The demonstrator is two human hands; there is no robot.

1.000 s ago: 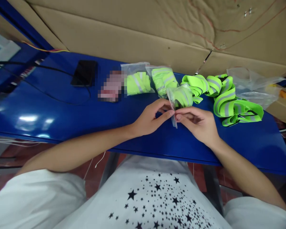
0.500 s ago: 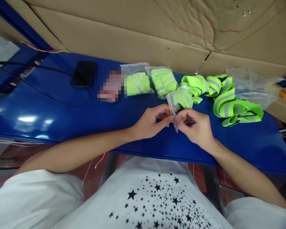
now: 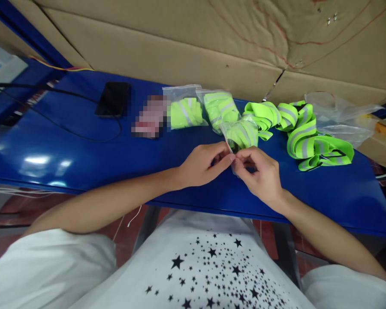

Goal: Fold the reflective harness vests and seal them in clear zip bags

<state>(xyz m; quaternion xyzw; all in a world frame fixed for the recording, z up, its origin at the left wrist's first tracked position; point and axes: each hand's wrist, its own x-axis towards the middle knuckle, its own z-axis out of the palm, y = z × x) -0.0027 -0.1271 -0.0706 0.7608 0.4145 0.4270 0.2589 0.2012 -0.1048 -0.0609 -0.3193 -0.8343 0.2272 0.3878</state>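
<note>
A clear zip bag (image 3: 242, 133) with a folded neon-yellow reflective strap inside lies in front of me on the blue table. Along the bag's near edge, my left hand (image 3: 209, 163) pinches the plastic between thumb and fingers. My right hand (image 3: 259, 174) pinches the same edge, its fingertips touching those of the left. Just beyond are two more zip bags of folded strap, one at the left (image 3: 186, 112) and one at the middle (image 3: 221, 109). Loose neon reflective straps (image 3: 304, 141) lie curled to the right of the held bag.
A black box-like device (image 3: 112, 99) and a blurred-out pinkish item (image 3: 150, 116) lie on the blue table (image 3: 83, 163) at the left, with a black cable. Clear plastic bags (image 3: 341, 118) and a cardboard box (image 3: 382, 146) stand at the right. A brown panel (image 3: 148, 47) rises behind.
The bag's edge has tilted and shifted slightly left. My right hand has moved a little left, bringing its fingertips against the left hand's.
</note>
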